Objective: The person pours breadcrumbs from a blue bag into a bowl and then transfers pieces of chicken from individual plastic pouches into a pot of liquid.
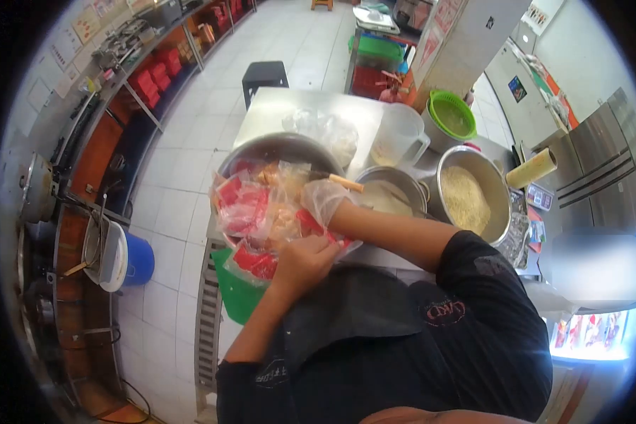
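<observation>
My left hand (307, 261) is bare, its fingers closed at the edge of a clear plastic bag with red printing (244, 205). Tan-orange pieces of food (284, 220) show through the plastic. My right hand (324, 201), in a clear plastic glove, reaches to the bag's right side; its fingers are hidden by glove and plastic. Just behind the bag stands a large metal bowl (279, 143). A wooden handle (346, 184) sticks out over a metal pot of pale, creamy liquid (384, 196), close to my right wrist.
Right of the pot is a metal bowl of tan crumbs or flour (466, 198). A plastic measuring jug (398, 138), a green basket (452, 113) and crumpled clear bags (325, 131) stand behind. On the floor are a black stool (263, 74) and a blue bucket (138, 259).
</observation>
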The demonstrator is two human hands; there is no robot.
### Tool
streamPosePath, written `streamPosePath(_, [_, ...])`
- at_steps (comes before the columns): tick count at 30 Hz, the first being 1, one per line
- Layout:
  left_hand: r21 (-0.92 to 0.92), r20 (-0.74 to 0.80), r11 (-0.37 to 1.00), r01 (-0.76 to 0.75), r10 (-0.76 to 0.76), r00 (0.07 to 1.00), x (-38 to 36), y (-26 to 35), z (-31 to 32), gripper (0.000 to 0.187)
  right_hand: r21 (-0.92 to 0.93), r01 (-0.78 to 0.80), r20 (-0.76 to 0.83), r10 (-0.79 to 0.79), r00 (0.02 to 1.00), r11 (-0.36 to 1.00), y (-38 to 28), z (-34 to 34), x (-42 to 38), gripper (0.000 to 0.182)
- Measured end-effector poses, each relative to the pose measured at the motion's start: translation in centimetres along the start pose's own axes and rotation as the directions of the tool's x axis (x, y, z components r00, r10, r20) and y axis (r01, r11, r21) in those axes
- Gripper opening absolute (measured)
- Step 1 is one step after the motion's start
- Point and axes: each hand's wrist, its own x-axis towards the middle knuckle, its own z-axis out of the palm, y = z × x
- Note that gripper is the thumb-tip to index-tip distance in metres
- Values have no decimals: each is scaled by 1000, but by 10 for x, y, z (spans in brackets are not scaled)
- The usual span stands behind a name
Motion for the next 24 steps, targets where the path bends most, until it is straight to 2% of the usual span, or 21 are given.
streamPosePath(3, [-2, -31, 999, -34, 34, 999, -1, -1, -1, 5, 62, 55, 56, -58, 997, 997, 4, 26, 17, 18])
streamPosePath(6, [-15, -66, 1000, -15, 14, 998, -4, -2, 0, 7, 77, 66, 17, -67, 998, 995, -5, -12, -10, 19])
streamPosePath(9, [-52, -74, 999, 14, -18, 997, -7, -3, 0, 11, -95, 198, 46, -194, 980, 976, -6, -17, -13, 21])
streamPosePath(12, [-107, -107, 990, 92, -103, 989, -7, 0, -2, 13, -51, 275, 73, -271, 960, 960, -1, -26, -23, 25])
streamPosePath(15, [-117, -121, 982, 147, -161, 980, -7, -1, -4, 14, 90, 131, 267, -151, 952, 987, -4, -71, -47, 25])
streamPosePath(16, [-135, -112, 976, 170, -185, 976, -8, 0, -5, 14, 117, 128, 286, -157, 945, 985, -2, -84, -58, 26])
streamPosePath(20, [-144, -47, 960, 241, -250, 967, -4, -5, -14, 16, 257, 257, 115, -293, 949, 932, 21, -136, -117, 34])
streamPosePath(22, [-165, -59, 959, 232, -245, 968, -4, -6, -15, 18, 455, 205, 28, -243, 970, 867, 43, -151, -138, 40])
streamPosePath(23, [-191, -100, 960, 206, -228, 969, -2, -6, -14, 19, 598, 143, 6, -183, 983, 788, 55, -151, -146, 43])
streamPosePath(24, [-216, -141, 960, 176, -209, 968, 0, -7, -14, 20, 768, 77, -15, -103, 995, 636, 67, -143, -151, 42])
